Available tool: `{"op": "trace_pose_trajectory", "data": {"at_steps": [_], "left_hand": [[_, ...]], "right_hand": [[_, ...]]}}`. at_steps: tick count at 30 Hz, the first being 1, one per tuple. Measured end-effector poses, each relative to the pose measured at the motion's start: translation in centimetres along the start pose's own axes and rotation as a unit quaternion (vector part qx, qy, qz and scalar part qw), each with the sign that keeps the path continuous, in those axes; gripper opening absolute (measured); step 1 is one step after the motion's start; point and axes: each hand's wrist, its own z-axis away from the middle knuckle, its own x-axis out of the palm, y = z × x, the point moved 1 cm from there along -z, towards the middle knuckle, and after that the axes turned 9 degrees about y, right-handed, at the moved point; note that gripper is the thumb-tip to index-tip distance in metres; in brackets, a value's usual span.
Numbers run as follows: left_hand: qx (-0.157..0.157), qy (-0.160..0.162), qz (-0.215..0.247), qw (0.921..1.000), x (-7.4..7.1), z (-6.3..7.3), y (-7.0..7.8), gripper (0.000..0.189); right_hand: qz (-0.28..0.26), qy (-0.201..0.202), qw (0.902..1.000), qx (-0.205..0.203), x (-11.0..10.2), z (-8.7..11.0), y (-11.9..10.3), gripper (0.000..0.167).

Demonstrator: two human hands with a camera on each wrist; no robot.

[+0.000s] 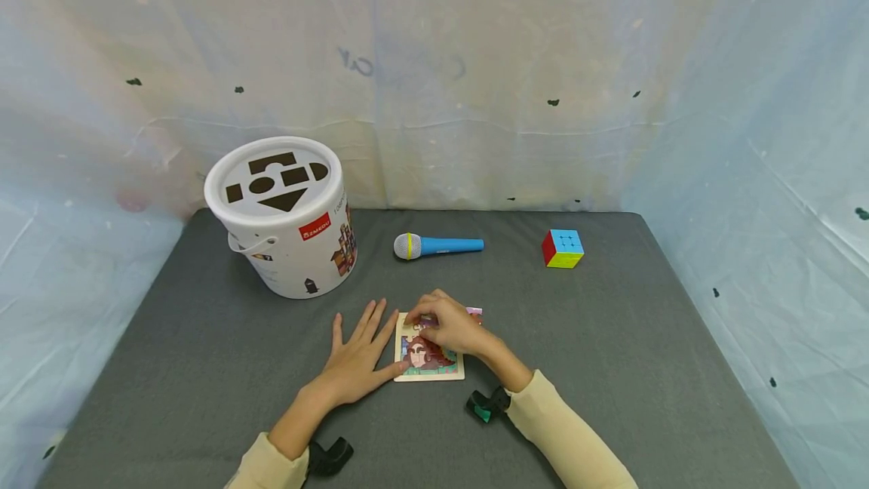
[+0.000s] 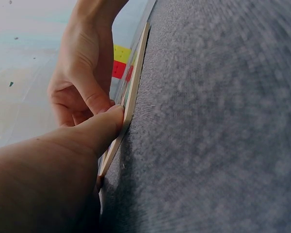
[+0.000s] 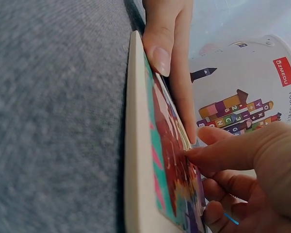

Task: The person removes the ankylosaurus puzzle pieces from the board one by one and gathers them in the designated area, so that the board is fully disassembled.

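Note:
A wooden jigsaw puzzle with a pale frame and a picture of a red-brown-haired figure lies flat on the grey cloth. My left hand rests palm down at its left side, fingers spread and straight, with the thumb on the frame's edge. Over the puzzle's upper part, my right hand has its fingers curled and pinches a puzzle piece at the picture's surface; the fingers mostly hide this piece. Partly behind the right hand, a loose pink-edged piece shows at the puzzle's upper right.
A white lidded bucket with shaped holes stands at the back left. A blue toy microphone lies behind the puzzle. Farther right sits a puzzle cube. Pale plastic sheeting hangs behind the grey-covered table.

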Motion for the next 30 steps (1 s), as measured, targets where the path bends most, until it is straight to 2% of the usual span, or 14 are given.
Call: {"op": "trace_pose_trajectory", "data": {"at_steps": [9, 16, 22, 25, 30], "left_hand": [[0.007, 0.011, 0.004, 0.9999, 0.21, 0.01, -0.2, 0.089], [0.004, 0.003, -0.002, 1.0, 0.28, 0.03, -0.32, 0.089], [0.005, 0.013, -0.007, 0.9999, 0.62, 0.01, -0.6, 0.089], [0.006, 0.011, -0.017, 0.9998, 0.83, 0.01, -0.74, 0.09], [0.008, 0.011, -0.001, 0.9999, 0.47, 0.02, -0.43, 0.09]], "right_hand": [[0.004, 0.005, 1.0, -0.001, 0.2, 0.04, 0.19, 0.024], [0.003, 0.006, 1.0, 0.002, 0.27, 0.14, 0.11, 0.023], [0.011, 0.005, 0.9999, -0.003, 0.26, 0.13, 0.01, 0.024], [0.007, 0.005, 1.0, -0.004, 0.26, 0.16, 0.01, 0.027], [-0.017, 0.004, 0.9998, -0.003, 0.22, 0.22, 0.07, 0.031]]}}
